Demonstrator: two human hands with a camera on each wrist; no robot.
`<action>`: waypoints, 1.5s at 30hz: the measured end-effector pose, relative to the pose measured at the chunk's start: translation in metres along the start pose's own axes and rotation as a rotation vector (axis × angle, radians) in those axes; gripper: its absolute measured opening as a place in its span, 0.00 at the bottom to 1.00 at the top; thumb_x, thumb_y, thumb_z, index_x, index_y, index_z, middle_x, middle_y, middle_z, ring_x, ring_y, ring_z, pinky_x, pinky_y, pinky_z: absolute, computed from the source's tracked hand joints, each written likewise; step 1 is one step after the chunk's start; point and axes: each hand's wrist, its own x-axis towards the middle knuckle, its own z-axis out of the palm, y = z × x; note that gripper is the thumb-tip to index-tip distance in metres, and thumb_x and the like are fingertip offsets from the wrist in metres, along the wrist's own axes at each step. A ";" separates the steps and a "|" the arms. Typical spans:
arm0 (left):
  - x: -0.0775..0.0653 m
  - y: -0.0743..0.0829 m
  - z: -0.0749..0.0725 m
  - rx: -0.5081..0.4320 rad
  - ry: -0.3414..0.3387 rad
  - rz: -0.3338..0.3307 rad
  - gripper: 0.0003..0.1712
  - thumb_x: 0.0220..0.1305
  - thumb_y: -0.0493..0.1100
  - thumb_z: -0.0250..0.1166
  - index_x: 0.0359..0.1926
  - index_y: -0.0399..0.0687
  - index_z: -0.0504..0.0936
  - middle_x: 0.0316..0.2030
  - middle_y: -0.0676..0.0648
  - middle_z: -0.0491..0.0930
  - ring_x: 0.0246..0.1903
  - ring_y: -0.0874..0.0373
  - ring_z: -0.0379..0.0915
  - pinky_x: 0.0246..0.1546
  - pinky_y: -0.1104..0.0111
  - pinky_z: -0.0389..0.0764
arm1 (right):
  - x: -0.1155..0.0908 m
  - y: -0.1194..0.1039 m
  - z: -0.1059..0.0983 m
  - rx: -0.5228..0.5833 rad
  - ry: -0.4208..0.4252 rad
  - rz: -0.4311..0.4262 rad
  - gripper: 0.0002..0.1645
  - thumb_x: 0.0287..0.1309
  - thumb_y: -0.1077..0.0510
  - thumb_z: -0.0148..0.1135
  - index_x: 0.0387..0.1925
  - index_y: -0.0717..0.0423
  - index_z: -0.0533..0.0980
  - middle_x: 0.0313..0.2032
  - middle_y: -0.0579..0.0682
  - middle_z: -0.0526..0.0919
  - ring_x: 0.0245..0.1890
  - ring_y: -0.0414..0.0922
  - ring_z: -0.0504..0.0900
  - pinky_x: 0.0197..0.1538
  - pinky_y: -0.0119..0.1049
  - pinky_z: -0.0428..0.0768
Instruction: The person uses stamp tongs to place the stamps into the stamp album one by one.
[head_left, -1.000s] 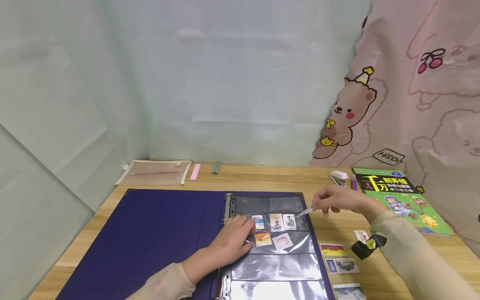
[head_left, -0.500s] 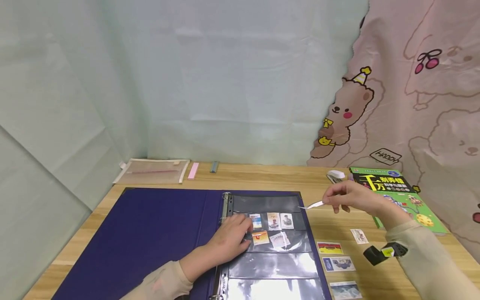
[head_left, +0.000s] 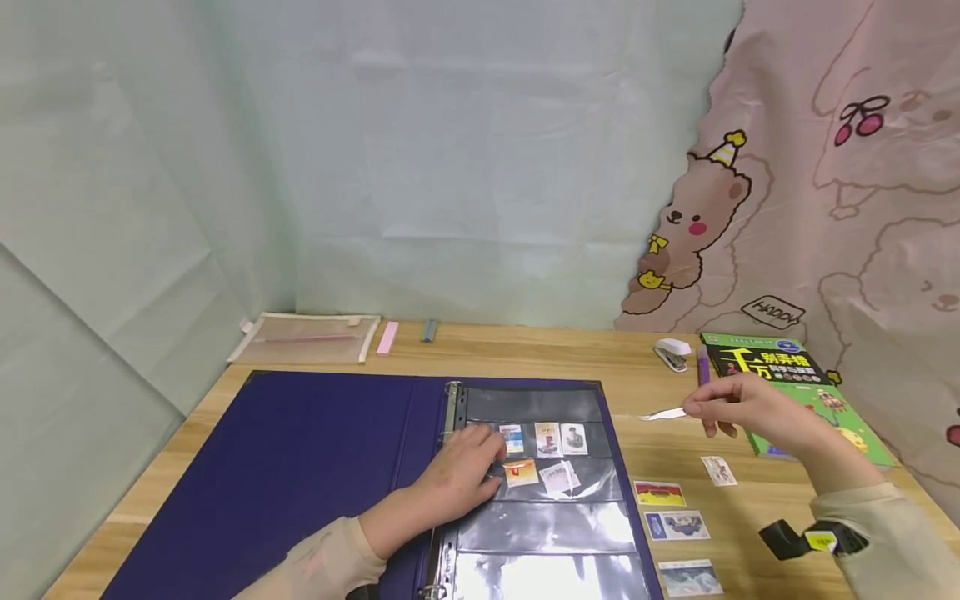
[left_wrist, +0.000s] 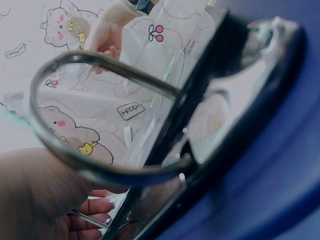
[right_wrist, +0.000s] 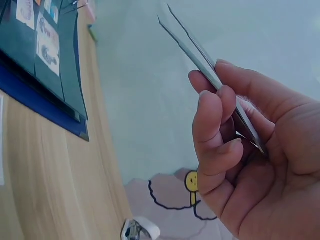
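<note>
My right hand [head_left: 738, 408] holds metal tweezers [right_wrist: 195, 52] above the table, right of the album. In the right wrist view their tips stand apart with nothing between them. My left hand [head_left: 461, 471] rests on the black pocket page [head_left: 543, 529] of an open blue ring-binder stamp album [head_left: 330, 450], by the metal rings [left_wrist: 37, 110]. Several stamps sit in the page's upper pockets, among them an orange stamp [head_left: 521, 472] by the left fingertips and a tilted pale stamp [head_left: 558, 477]. Two portrait-shaped stamps, one a grey figure stamp [head_left: 574, 438], lie side by side above.
Right of the album lie a small stamp [head_left: 719, 471], a red-yellow stamp [head_left: 659, 493], a blue-white stamp [head_left: 677, 525] and a grey-blue stamp [head_left: 690, 577]. Behind are a stapler [head_left: 672, 353], a purple pen [head_left: 702, 367], a green book [head_left: 780, 392], a mesh pouch [head_left: 307, 338] and a pink strip [head_left: 387, 337].
My right hand has drawn the tweezers away from the page's stamps, rightward past the album's edge and over the table. My left hand stays on the page.
</note>
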 end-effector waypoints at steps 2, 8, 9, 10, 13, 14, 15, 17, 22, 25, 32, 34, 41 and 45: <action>0.000 0.000 0.000 -0.001 -0.003 0.003 0.13 0.48 0.45 0.66 0.34 0.52 0.70 0.30 0.56 0.68 0.34 0.62 0.63 0.38 0.67 0.66 | -0.008 0.004 0.000 0.006 0.030 0.022 0.13 0.61 0.59 0.50 0.40 0.64 0.76 0.20 0.39 0.75 0.18 0.43 0.69 0.23 0.35 0.69; 0.000 0.001 0.001 -0.004 -0.008 0.006 0.13 0.49 0.45 0.66 0.34 0.52 0.70 0.31 0.56 0.68 0.34 0.62 0.63 0.38 0.67 0.66 | -0.029 0.020 -0.003 0.023 0.088 0.036 0.12 0.62 0.62 0.48 0.39 0.65 0.76 0.19 0.39 0.73 0.17 0.44 0.68 0.24 0.36 0.68; 0.000 0.001 0.001 -0.004 -0.006 0.007 0.13 0.49 0.45 0.66 0.34 0.52 0.70 0.31 0.56 0.69 0.34 0.62 0.63 0.38 0.67 0.66 | -0.032 0.023 -0.003 0.030 0.096 0.033 0.12 0.61 0.63 0.48 0.38 0.65 0.76 0.19 0.39 0.73 0.18 0.45 0.68 0.24 0.37 0.68; 0.000 0.000 0.001 -0.003 -0.003 0.007 0.13 0.49 0.45 0.66 0.34 0.52 0.70 0.31 0.56 0.69 0.35 0.62 0.63 0.39 0.67 0.66 | -0.035 0.026 -0.003 0.037 0.099 0.027 0.11 0.61 0.63 0.48 0.38 0.65 0.76 0.20 0.39 0.72 0.18 0.45 0.68 0.23 0.37 0.68; 0.000 0.000 0.001 0.002 0.007 0.007 0.14 0.49 0.45 0.66 0.34 0.52 0.70 0.31 0.56 0.69 0.35 0.62 0.63 0.39 0.67 0.66 | -0.041 0.034 -0.005 0.048 0.112 0.004 0.11 0.61 0.65 0.48 0.39 0.67 0.75 0.20 0.38 0.73 0.19 0.45 0.68 0.23 0.37 0.68; 0.000 -0.001 0.001 0.004 0.009 0.006 0.14 0.49 0.45 0.66 0.34 0.52 0.70 0.31 0.56 0.69 0.34 0.62 0.63 0.39 0.67 0.66 | -0.043 0.036 -0.006 0.051 0.110 -0.006 0.11 0.61 0.66 0.47 0.39 0.68 0.74 0.21 0.38 0.73 0.19 0.44 0.68 0.24 0.37 0.68; 0.000 -0.001 0.001 0.005 0.011 0.005 0.14 0.49 0.45 0.66 0.34 0.53 0.70 0.31 0.56 0.69 0.34 0.62 0.63 0.39 0.67 0.67 | -0.044 0.038 -0.007 0.055 0.106 -0.011 0.11 0.61 0.66 0.47 0.39 0.69 0.74 0.21 0.38 0.73 0.19 0.44 0.69 0.24 0.37 0.68; 0.000 -0.001 0.001 0.005 0.015 0.004 0.14 0.48 0.45 0.66 0.34 0.53 0.70 0.31 0.56 0.69 0.34 0.62 0.63 0.39 0.67 0.67 | -0.047 0.042 -0.010 0.057 0.095 -0.019 0.11 0.61 0.67 0.46 0.39 0.69 0.74 0.21 0.39 0.73 0.19 0.44 0.68 0.24 0.37 0.67; 0.000 -0.002 0.001 0.010 0.025 0.006 0.13 0.49 0.45 0.66 0.33 0.52 0.70 0.31 0.56 0.69 0.35 0.61 0.64 0.39 0.66 0.67 | -0.054 0.055 -0.019 0.056 0.076 0.017 0.11 0.62 0.67 0.44 0.39 0.65 0.74 0.21 0.38 0.73 0.19 0.44 0.68 0.24 0.37 0.66; 0.000 -0.002 0.000 0.013 0.026 0.006 0.14 0.48 0.45 0.66 0.33 0.52 0.70 0.31 0.56 0.69 0.35 0.60 0.65 0.40 0.66 0.67 | -0.059 0.064 -0.022 0.054 0.080 0.093 0.11 0.62 0.65 0.45 0.38 0.64 0.74 0.21 0.38 0.73 0.19 0.44 0.68 0.24 0.37 0.67; 0.001 0.000 0.000 0.009 0.020 0.005 0.14 0.48 0.44 0.67 0.33 0.52 0.71 0.31 0.56 0.69 0.36 0.60 0.65 0.40 0.65 0.68 | -0.072 0.083 -0.027 0.073 0.055 0.218 0.12 0.63 0.61 0.45 0.42 0.63 0.73 0.23 0.37 0.73 0.22 0.42 0.70 0.27 0.36 0.66; 0.001 -0.001 0.000 0.007 0.019 0.006 0.13 0.48 0.44 0.67 0.33 0.52 0.71 0.31 0.56 0.69 0.36 0.60 0.65 0.40 0.65 0.68 | -0.076 0.088 -0.027 0.082 0.055 0.209 0.12 0.63 0.62 0.45 0.43 0.60 0.74 0.23 0.38 0.73 0.22 0.43 0.70 0.27 0.36 0.66; 0.001 -0.001 0.000 0.004 0.020 0.009 0.13 0.48 0.45 0.66 0.34 0.52 0.71 0.31 0.56 0.70 0.36 0.60 0.65 0.40 0.66 0.68 | -0.086 0.101 -0.035 0.046 0.063 0.209 0.13 0.63 0.63 0.45 0.41 0.65 0.75 0.29 0.34 0.76 0.24 0.40 0.70 0.25 0.35 0.67; 0.001 -0.002 0.000 0.001 0.023 0.010 0.13 0.48 0.45 0.66 0.34 0.52 0.71 0.31 0.56 0.70 0.36 0.60 0.65 0.40 0.66 0.68 | -0.089 0.106 -0.041 0.032 0.040 0.251 0.14 0.63 0.61 0.45 0.40 0.61 0.77 0.21 0.40 0.74 0.20 0.41 0.68 0.23 0.36 0.66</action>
